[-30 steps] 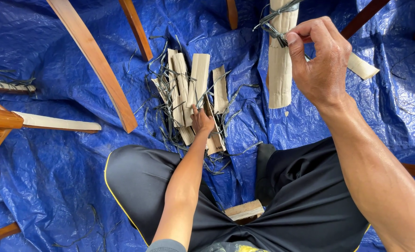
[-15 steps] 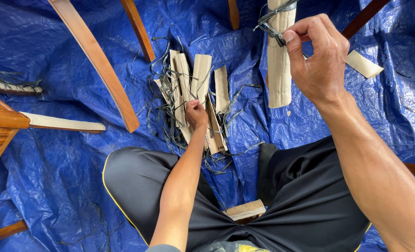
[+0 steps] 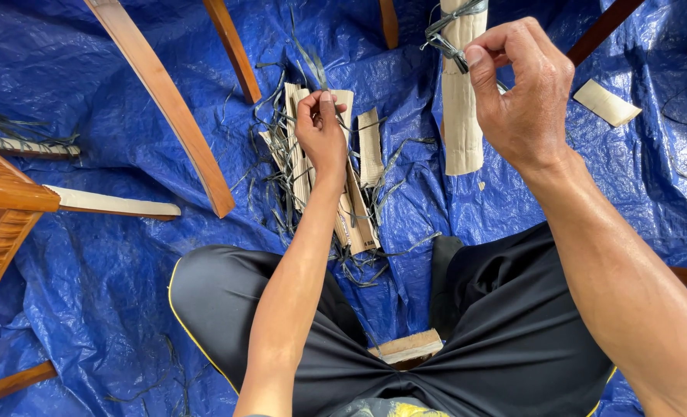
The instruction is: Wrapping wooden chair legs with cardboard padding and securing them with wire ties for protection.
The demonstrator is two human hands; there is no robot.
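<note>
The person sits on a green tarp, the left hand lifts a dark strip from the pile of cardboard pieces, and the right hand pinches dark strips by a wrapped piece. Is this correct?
Not quite: the tarp is blue, not green, as the head view shows. The rest holds: the left hand lifts a dark strip from the pile of cardboard pieces, and the right hand pinches dark strips by a wrapped piece.

Tarp (image 3: 112,309) bright blue; cardboard strips (image 3: 370,147) pale tan; straps (image 3: 282,193) dark grey; shorts (image 3: 513,347) black, yellow-piped.
</note>
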